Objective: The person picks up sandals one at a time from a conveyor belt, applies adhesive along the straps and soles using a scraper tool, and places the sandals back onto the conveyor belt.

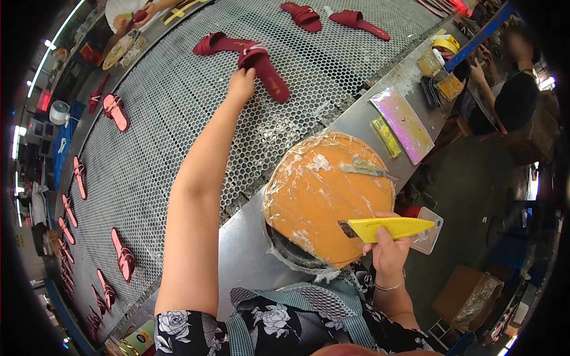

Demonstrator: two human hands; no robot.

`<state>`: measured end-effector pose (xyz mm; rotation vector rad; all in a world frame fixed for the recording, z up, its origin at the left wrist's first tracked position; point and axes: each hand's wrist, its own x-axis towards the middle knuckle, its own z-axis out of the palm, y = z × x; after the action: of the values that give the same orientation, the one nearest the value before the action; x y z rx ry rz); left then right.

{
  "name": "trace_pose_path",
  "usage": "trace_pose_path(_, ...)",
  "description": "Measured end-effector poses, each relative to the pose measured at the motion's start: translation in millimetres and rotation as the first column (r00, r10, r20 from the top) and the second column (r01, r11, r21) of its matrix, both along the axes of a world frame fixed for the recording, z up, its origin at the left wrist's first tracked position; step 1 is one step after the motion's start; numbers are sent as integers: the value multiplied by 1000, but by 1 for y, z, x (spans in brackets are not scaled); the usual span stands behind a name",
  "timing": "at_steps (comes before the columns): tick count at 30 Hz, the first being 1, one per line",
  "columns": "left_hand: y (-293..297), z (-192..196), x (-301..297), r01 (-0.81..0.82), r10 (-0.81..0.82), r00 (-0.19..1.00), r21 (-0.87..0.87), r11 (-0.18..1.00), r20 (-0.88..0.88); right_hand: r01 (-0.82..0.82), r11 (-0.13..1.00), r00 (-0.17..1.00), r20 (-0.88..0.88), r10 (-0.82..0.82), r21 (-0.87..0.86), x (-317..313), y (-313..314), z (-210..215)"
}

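On the far side of the perforated metal belt, your left hand reaches out at full stretch, and its fingers close on the heel end of a dark red slide sandal that lies just beside a second dark red sandal. You have contact, but the sandal rests flat on the mesh, so the pick looks barely begun. Near you, your right hand has its fingers wrapped around a yellow plastic scraper-like tool, held level over the near right edge of a round orange disc covered in wrinkled clear film. That disc sits on a dark tub at the edge of the grey metal surface, and a small smeared blade lies on its far part. I judge the work on this sandal is all ahead: it has to come back across the belt to you. Pink sandals lie spaced along the left of the belt, and two more dark red ones lie at the far end.
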<state>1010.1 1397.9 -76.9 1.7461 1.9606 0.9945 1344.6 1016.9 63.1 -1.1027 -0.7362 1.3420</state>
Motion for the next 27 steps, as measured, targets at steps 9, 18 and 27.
trace_pose_path(9,-253,74,-34,-53,-2,971,225,973,238,-74,997,993,93,72,21,-10,-101,43)
trace_pose_path(18,-621,100,-16,-23,-17,928,102,995,373,-211,976,963,183,200,43,-29,-191,53)
trace_pose_path(27,-677,115,11,168,-156,931,8,986,-331,-329,943,923,229,309,56,-30,-222,59)
